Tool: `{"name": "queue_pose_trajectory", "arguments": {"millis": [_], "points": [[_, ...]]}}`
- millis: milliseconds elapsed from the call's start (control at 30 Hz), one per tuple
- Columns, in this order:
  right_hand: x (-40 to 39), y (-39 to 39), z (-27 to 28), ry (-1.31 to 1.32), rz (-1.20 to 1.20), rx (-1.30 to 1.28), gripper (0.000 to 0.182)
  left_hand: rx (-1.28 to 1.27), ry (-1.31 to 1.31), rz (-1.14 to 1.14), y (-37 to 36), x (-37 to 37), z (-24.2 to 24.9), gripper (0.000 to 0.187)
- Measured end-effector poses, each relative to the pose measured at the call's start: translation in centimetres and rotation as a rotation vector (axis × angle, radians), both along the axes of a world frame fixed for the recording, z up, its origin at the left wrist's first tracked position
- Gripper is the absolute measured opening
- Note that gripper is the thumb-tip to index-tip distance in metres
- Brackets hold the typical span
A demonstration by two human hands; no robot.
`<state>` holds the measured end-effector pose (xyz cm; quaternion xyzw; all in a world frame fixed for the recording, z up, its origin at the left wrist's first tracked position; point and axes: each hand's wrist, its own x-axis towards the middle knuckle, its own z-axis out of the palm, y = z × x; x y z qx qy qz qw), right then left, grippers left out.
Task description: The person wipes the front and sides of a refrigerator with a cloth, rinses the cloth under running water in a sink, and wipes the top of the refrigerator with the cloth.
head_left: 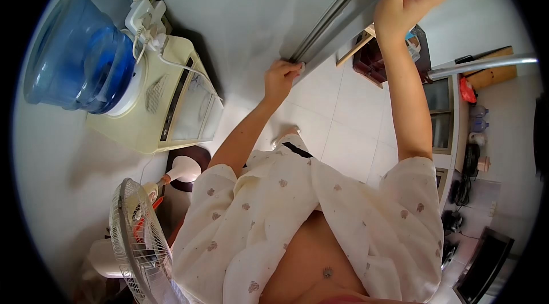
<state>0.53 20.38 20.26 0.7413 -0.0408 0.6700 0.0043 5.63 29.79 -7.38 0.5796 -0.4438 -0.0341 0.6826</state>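
Note:
A long grey metal frame with grooves, like a door or window frame, runs slantwise from the upper right toward the middle. My left hand is closed at its lower end, the fingertips pinched on a small whitish thing that touches or lies close to the frame. What that thing is, I cannot make out. Higher up, my right hand lies against the frame with thumb and fingers spread apart. Some of its fingers are partly hidden behind the frame's edge.
At left stands a water dispenser with a blue water bottle and a power strip. A fan is below it. A dark red cabinet, a metal rail and a black monitor are at right.

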Motion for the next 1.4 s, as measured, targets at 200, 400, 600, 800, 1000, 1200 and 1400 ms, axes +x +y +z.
{"name": "queue_pose_trajectory", "arguments": {"millis": [200, 400, 600, 800, 1000, 1200, 1400], "points": [[-0.2, -0.5, -0.4, -0.034, -0.060, -0.023, 0.062, -0.007, 0.064, -0.180, 0.2, 1.0, 8.5, 0.015], [0.1, -0.6, -0.1, -0.061, -0.009, -0.032, 0.061, 0.120, 0.292, -0.050, -0.4, -0.7, -3.3, 0.004], [-0.1, 0.4, 0.3, -0.011, 0.063, 0.014, 0.066, 0.205, 0.143, 0.160, -0.6, -1.5, -8.0, 0.007], [-0.2, 0.6, 0.3, 0.018, 0.084, 0.108, 0.072, -0.154, 0.075, 0.115, -0.1, -1.6, 7.2, 0.006], [-0.8, 0.1, -0.2, 0.058, 0.113, 0.095, 0.076, 0.272, 0.386, 0.199, -0.4, -3.2, -4.2, 0.008], [-5.2, -2.6, -9.3, 0.132, 0.298, 0.147, 0.074, 0.320, 0.684, 0.284, -1.1, -3.8, -12.4, 0.011], [-9.5, -3.5, -27.8, 0.620, 0.175, 0.240, 0.054, 0.255, 0.643, 0.393, -1.3, -4.7, -15.1, 0.015]]}}
